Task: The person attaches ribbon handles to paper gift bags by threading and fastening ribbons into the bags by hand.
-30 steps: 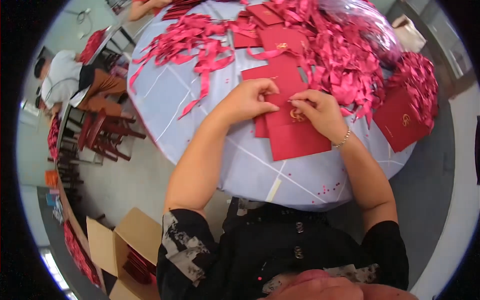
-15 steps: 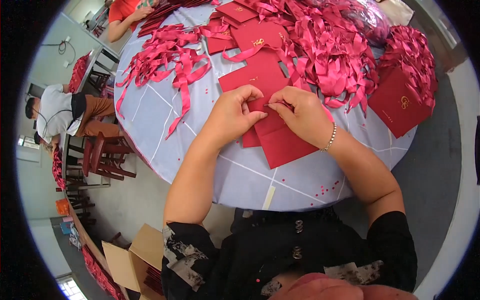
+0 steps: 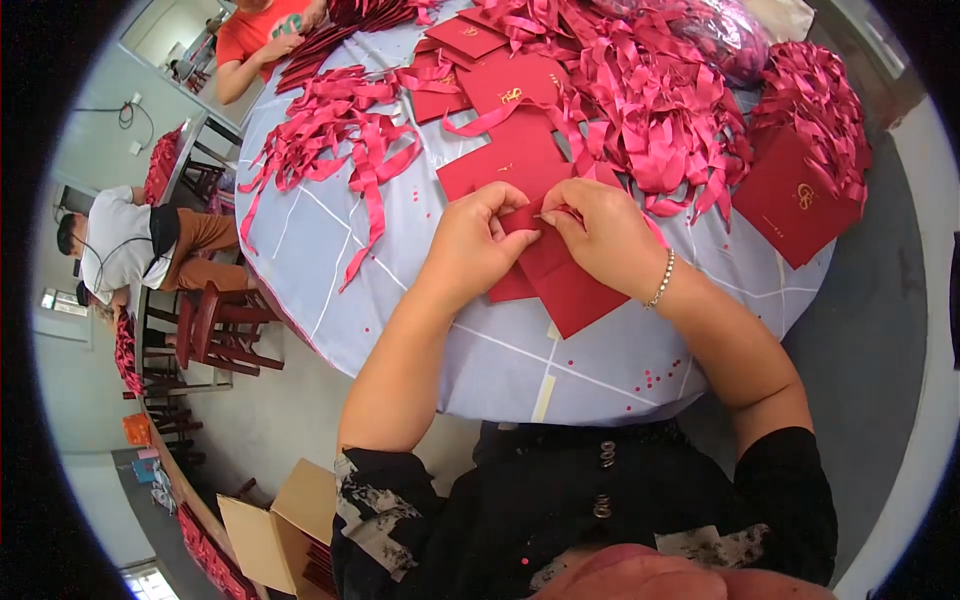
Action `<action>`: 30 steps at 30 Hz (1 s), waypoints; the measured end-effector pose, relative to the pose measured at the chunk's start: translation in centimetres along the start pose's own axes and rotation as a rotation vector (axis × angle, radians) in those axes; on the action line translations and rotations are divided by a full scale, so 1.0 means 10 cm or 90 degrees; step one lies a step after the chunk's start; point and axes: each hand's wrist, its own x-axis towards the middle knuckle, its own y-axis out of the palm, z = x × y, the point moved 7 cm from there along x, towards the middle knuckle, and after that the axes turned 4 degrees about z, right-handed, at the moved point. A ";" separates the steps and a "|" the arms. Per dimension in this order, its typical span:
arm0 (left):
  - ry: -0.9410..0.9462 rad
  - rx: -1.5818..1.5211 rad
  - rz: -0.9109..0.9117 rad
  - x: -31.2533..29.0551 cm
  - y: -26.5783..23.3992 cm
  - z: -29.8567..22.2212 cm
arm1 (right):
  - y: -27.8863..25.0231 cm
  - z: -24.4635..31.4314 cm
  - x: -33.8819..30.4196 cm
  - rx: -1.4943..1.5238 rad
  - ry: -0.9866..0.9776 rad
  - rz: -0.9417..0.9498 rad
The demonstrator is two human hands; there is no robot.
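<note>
A red paper bag (image 3: 574,292) lies tilted on the table under both my hands, its lower corner toward me. My left hand (image 3: 480,240) pinches its upper edge between thumb and fingers. With thumb and forefinger my right hand (image 3: 605,235) grips what looks like the end of a pink ribbon; a small pale tip shows at the fingertips. Part of the ribbon (image 3: 655,230) emerges behind that hand. More red bags (image 3: 480,170) lie just beyond and beneath, printed in gold.
Heaped pink ribbons (image 3: 660,130) and a clear plastic bag (image 3: 735,45) fill the far right of the round table. Loose ribbons (image 3: 340,130) lie left. Ribboned bags (image 3: 800,200) stand at right. Across the table sits a person in red (image 3: 262,40). A cardboard box (image 3: 265,540) is at lower left.
The held bag has turned slightly, its lower corner shifting right. Both hands stay close together, still pinching. The whole view has shifted a little.
</note>
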 end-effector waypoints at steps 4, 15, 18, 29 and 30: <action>-0.020 -0.040 0.004 0.02 0.01 0.04 | 0.02 -0.12 0.01 0.025 0.059 0.045; 0.085 0.120 -0.041 -0.10 0.07 -0.25 | 0.01 0.31 -0.19 -0.252 -0.125 -0.001; 0.050 0.044 -0.033 -0.10 0.10 -0.23 | -0.01 0.39 -0.23 -0.285 -0.151 -0.020; 0.005 -0.036 -0.019 -0.10 0.09 -0.10 | -0.14 0.13 -0.20 -0.023 -0.122 -0.022; 0.005 -0.047 -0.013 -0.10 0.10 -0.11 | -0.13 0.12 -0.21 -0.030 -0.117 -0.015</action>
